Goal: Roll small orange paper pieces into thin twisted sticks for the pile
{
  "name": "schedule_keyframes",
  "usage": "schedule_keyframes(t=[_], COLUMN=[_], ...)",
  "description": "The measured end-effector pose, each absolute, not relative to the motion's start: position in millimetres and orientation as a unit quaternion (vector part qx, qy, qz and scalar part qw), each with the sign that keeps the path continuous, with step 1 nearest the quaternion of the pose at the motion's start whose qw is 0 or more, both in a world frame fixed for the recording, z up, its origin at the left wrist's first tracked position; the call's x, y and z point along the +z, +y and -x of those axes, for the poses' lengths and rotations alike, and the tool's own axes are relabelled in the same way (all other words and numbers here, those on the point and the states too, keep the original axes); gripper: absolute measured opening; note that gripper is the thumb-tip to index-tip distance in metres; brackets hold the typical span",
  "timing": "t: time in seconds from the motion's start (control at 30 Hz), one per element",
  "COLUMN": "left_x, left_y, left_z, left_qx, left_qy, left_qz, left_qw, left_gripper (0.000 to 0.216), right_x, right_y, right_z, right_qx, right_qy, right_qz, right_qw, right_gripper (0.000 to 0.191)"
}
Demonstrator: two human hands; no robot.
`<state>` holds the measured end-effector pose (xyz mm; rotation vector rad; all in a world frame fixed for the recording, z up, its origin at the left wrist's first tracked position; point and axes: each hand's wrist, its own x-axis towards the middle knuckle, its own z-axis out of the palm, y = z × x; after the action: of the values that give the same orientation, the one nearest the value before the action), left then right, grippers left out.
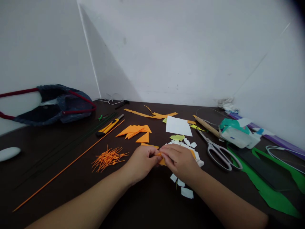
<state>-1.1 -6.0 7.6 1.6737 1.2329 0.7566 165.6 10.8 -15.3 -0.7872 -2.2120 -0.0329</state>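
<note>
My left hand point(142, 161) and my right hand point(177, 160) meet over the dark table point(59, 178), fingers pinched together on a small orange paper piece point(162, 160) between them. Most of that piece is hidden by my fingers. White paper scraps point(186, 191) lie under and beside my right hand. Just beyond my hands sit folded orange paper pieces point(137, 131) and a pile of thin orange slivers point(108, 157) to the left.
Scissors point(218, 150) lie right of my hands, with a white sheet point(178, 126), green paper point(274, 194) and a glue bottle point(234, 133) nearby. A yellow utility knife point(110, 125), a long orange stick point(69, 165) and a dark bag point(52, 105) are on the left.
</note>
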Motion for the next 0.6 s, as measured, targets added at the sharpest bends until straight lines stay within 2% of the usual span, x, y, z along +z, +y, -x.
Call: schedule_keyframes(t=[0.2, 0.4, 0.6], left_x=[12.4, 10.2, 11.0], left_y=[-7.2, -6.2, -7.2], left_z=[-0.9, 1.2, 3.1], left_qx=[0.286, 0.287, 0.280], left_qy=[0.542, 0.529, 0.501], left_qz=[-0.696, -0.711, -0.729], left_qw=[0.374, 0.364, 0.373], left_gripper=[0.021, 0.021, 0.018], right_x=[-15.2, -12.9, -6.9], right_y=[10.5, 9.7, 8.2], right_z=[-163.3, -161.9, -162.5], right_qx=[0.023, 0.108, 0.200], right_qy=[-0.864, -0.845, -0.815], right_qz=[0.330, 0.361, 0.401], right_qw=[0.379, 0.379, 0.368], right_gripper=[0.016, 0.010, 0.013])
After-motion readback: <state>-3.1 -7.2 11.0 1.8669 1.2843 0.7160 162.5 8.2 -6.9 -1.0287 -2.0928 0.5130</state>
